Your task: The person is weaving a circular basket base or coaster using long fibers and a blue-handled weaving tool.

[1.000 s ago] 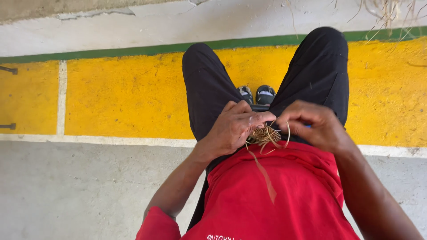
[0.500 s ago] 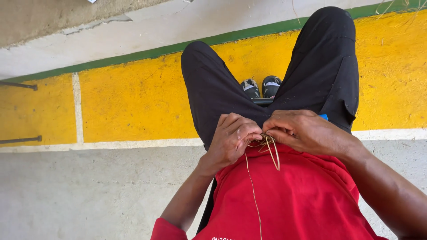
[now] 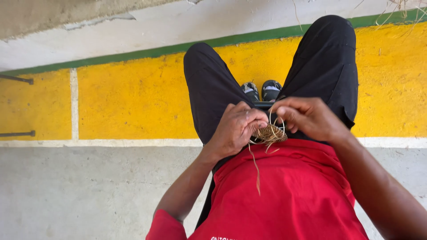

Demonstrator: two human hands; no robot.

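Note:
A small woven piece of tan straw sits between both hands, just above my lap. My left hand is closed around its left side, fingers curled over it. My right hand pinches a thin pale straw strand that loops up from the weave. One long loose strand hangs down over my red shirt. My legs in black trousers spread to either side, with dark shoes seen far below.
A yellow painted wall band with a green stripe above it lies beyond my knees. Grey concrete fills the lower left. Dry straw ends poke in at the top right.
The hands have parted slightly and the woven piece now shows between them. The right hand has drawn a strand up into a loop. The view shifted a little.

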